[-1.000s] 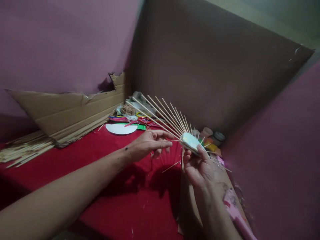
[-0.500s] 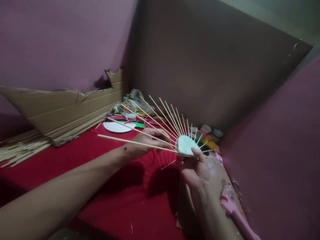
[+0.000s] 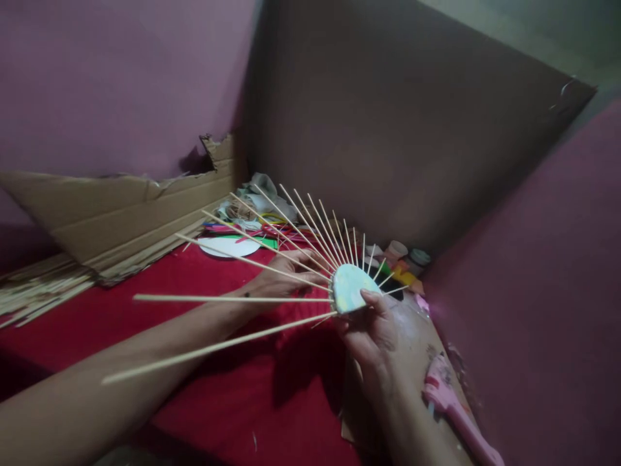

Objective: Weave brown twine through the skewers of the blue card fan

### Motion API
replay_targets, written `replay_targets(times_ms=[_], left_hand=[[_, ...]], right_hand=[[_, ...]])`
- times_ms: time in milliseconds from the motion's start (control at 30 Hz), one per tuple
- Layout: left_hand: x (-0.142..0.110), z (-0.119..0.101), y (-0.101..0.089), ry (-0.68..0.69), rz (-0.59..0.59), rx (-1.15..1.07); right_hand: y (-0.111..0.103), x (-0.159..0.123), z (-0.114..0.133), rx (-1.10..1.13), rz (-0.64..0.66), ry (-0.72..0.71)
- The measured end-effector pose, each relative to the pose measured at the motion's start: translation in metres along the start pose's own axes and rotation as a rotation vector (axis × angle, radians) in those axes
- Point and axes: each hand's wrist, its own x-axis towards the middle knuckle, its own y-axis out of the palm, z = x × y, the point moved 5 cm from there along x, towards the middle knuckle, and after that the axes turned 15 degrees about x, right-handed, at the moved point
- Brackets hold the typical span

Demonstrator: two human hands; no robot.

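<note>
My right hand (image 3: 371, 333) grips a pale blue-green disc (image 3: 354, 288), thumb on its top face and fingers underneath. Thin wooden sticks (image 3: 233, 299) fan out from the disc's edge, the nearest ones reaching far to the left. Behind the sticks, my left hand (image 3: 291, 272) is at the disc's far left side with its fingers drawn together. A thin strand ran from these fingers to the disc a moment ago; the sticks now mostly cover it.
A red cloth (image 3: 233, 414) covers the work surface. Cardboard (image 3: 136, 213) leans at the left beside a pile of sticks (image 3: 43, 291). A white disc (image 3: 228, 247), a ball of twine (image 3: 240, 208) and coloured strips lie at the back. On the right is a pink glue gun (image 3: 451, 401).
The disc has turned anticlockwise and tilted its face towards me, moving slightly left. Its sticks have swung left and down, across the front of my left hand and forearm.
</note>
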Motion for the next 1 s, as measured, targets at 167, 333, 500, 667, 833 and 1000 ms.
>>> replay_targets(times_ms=[167,333,500,667,833,1000], left_hand=[[0.002,-0.001,-0.005,-0.031,-0.009,-0.025],[0.002,0.001,-0.004,-0.044,0.061,0.126],[0.007,0.015,-0.005,-0.109,-0.089,0.163],[0.024,0.010,-0.015,0.011,-0.308,0.144],[0.040,-0.016,-0.012,0.073,-0.316,0.041],[0.039,-0.037,0.003,0.051,-0.169,-0.127]], right_hand=[[0.006,-0.001,0.003,0.014,0.022,-0.007],[0.013,0.000,0.016,0.143,0.127,-0.017],[0.035,-0.014,0.027,0.261,0.406,0.095],[0.063,-0.028,0.034,0.492,0.587,0.312],[0.076,-0.041,0.024,0.698,0.719,0.508],[0.067,-0.051,0.007,0.556,0.699,0.436]])
